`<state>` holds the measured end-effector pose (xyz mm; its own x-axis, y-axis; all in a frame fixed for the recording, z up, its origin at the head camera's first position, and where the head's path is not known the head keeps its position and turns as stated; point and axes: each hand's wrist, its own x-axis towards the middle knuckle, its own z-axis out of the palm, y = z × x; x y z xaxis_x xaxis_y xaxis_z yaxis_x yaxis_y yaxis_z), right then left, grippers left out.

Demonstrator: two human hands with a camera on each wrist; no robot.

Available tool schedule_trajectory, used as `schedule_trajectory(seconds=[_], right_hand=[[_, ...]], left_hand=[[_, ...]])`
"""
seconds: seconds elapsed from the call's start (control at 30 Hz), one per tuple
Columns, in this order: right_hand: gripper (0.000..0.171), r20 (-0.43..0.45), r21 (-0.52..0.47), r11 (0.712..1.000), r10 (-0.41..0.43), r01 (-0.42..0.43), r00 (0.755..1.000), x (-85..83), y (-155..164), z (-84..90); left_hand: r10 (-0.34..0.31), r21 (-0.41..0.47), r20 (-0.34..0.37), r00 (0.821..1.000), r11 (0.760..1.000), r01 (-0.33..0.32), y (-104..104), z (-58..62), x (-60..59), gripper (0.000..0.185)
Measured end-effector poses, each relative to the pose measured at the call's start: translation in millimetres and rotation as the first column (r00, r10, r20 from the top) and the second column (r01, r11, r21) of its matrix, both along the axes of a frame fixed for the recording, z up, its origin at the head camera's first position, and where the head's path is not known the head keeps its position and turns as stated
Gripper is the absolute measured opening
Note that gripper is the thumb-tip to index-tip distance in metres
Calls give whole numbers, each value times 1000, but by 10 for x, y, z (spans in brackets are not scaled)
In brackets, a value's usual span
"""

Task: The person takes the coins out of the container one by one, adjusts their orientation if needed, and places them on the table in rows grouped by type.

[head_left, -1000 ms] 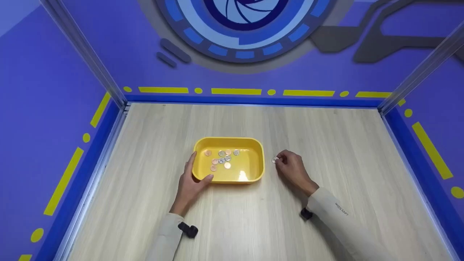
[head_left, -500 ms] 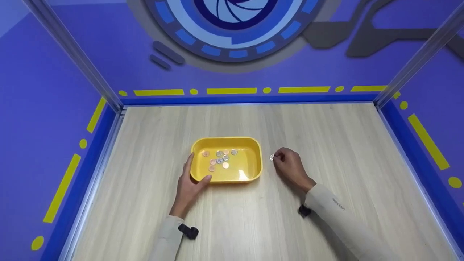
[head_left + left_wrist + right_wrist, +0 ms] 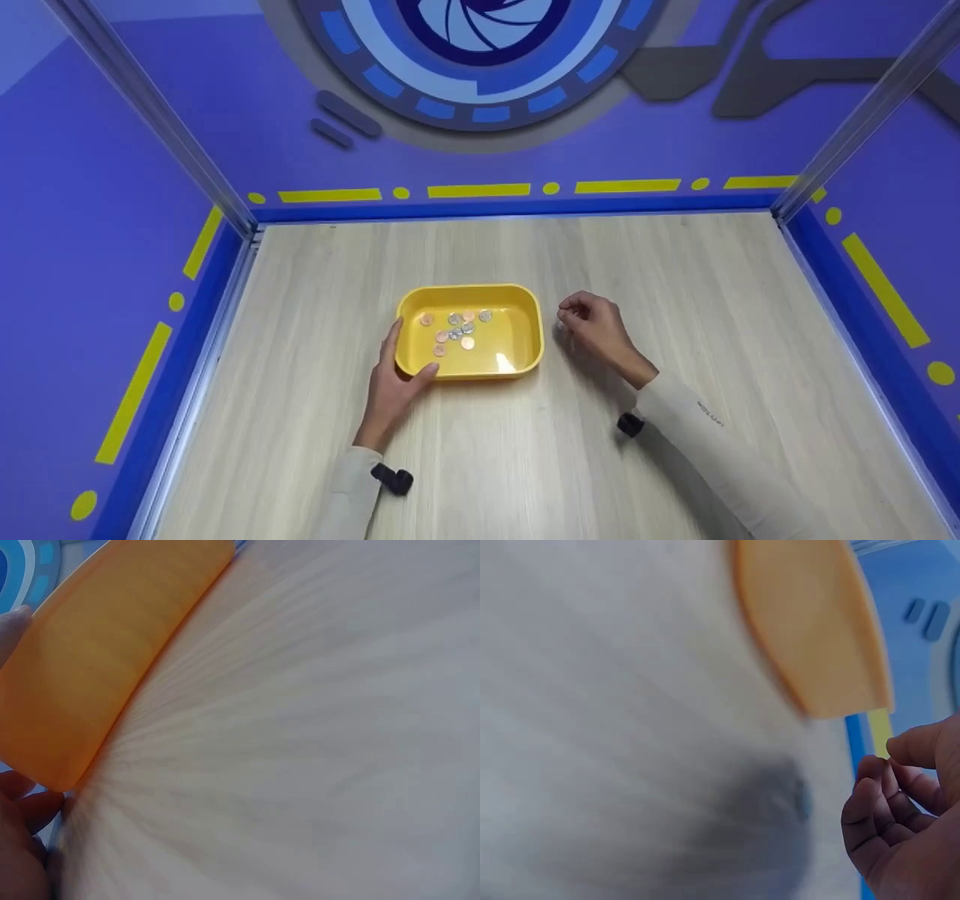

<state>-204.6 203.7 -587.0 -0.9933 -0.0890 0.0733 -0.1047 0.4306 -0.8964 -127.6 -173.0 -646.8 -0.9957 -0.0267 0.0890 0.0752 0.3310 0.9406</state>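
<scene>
A shallow yellow plastic tray (image 3: 510, 334) sits mid-table with several copper and silver coins (image 3: 468, 343) spread over its floor, mostly in the left half. My left hand (image 3: 391, 386) grips its near left corner, thumb at the front rim and fingers along the left side. To the right of the tray, my right hand (image 3: 596, 326) is raised over the table, fingers curled and thumb tip close to the index fingertip. Nothing shows between those tips. In the right wrist view, a small blurred coin (image 3: 802, 799) appears in the shadow under the right hand, apart from the fingers.
The tray stands on a pale wood-grain table (image 3: 480, 465). Blue-purple panels (image 3: 225, 112) with yellow dashes close in the back and both sides, joined by metal corner posts (image 3: 862, 112). Each wrist carries a small black camera (image 3: 394, 478).
My right hand has let go of the silver coin it pinched and lifted slightly away from the table. The left hand keeps its grip on the tray, which stays put.
</scene>
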Motion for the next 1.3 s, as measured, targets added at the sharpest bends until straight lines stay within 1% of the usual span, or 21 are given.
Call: schedule_trajectory(seconds=[0.1,0.3,0.5,0.63,0.83,1.0,1.17,1.3], right_hand=[[7,-13,-12,999,31,-32,999,-11,-36,134],[11,14,-14,990,140,-139,990,-64,-132,359],[12,27,33,974,223,-224,974,-116,-299,486],[11,26,76,951,297,-298,954,-163,-472,520],[12,13,140,919,371,-369,928,-193,-673,471],[13,-7,168,894,422,-414,907,-209,-789,351],[12,8,187,873,457,-450,889,-241,-879,263],[13,23,215,847,493,-485,870,-286,-957,222]], left_hand=[[-2,1,5,1000,1000,2,1,-1,0,104],[-6,7,-10,1000,1000,6,2,-15,-1,103],[-8,15,1,1000,1000,8,13,-13,-4,103],[3,27,4,1000,1000,-3,-4,-28,17,102],[9,23,-2,1000,1000,-9,3,-12,8,103],[12,-4,14,1000,1000,-12,9,-7,2,103],[13,0,27,1000,1000,-13,21,2,14,103],[17,10,20,1000,1000,-17,21,9,13,102]])
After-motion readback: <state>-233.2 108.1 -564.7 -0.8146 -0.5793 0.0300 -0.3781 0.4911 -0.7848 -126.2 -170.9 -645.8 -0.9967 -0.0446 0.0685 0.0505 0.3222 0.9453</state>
